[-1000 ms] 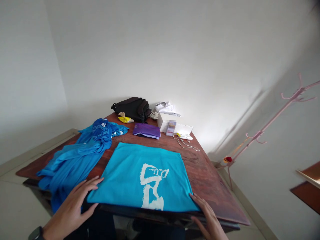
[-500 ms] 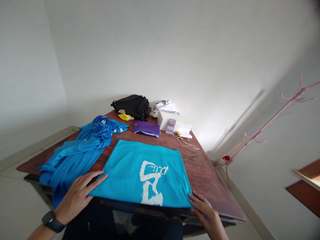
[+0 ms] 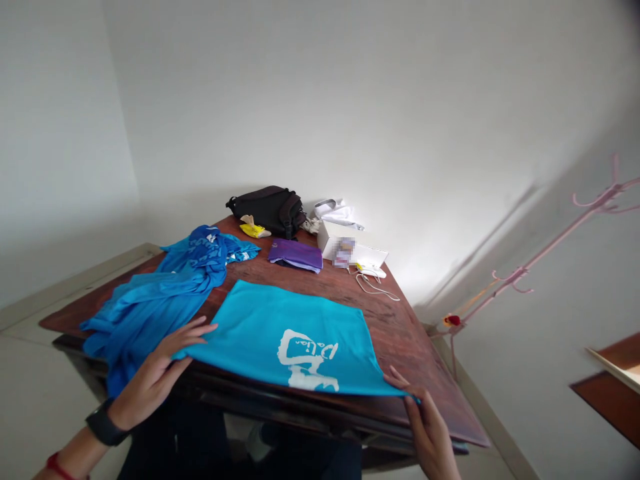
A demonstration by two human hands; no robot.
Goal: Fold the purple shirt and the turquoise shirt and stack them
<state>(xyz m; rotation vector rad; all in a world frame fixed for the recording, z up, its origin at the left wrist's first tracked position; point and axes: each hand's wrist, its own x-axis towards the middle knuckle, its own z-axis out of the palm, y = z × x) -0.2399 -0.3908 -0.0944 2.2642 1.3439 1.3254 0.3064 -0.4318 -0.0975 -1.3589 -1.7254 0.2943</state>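
A folded turquoise shirt (image 3: pixel 250 327) with a white brush-style print and the word "Dalian" lies at the near side of the table. My left hand (image 3: pixel 167 357) pinches its near left corner, thumb below and fingers above. At the near right corner, my right hand (image 3: pixel 423 407) grips the cloth between thumb and fingers. Between the two hands the near edge is drawn taut and slightly lifted. Left of it, a heap of crumpled blue clothes (image 3: pixel 155 300) spreads over the tabletop and hangs over the near edge.
On the wooden table (image 3: pixel 415 353) lie a folded purple cloth (image 3: pixel 295 255), a yellow packet (image 3: pixel 255 231), a black bag (image 3: pixel 267 210), a white box (image 3: pixel 330 238), and a white cable (image 3: pixel 375 288). A pink coat stand (image 3: pixel 545 260) leans in view at right, by the wall.
Both hands have closed on the shirt's near corners and raised them. The near edge has moved away from me, covering part of the print, and the right hand has shifted outward.
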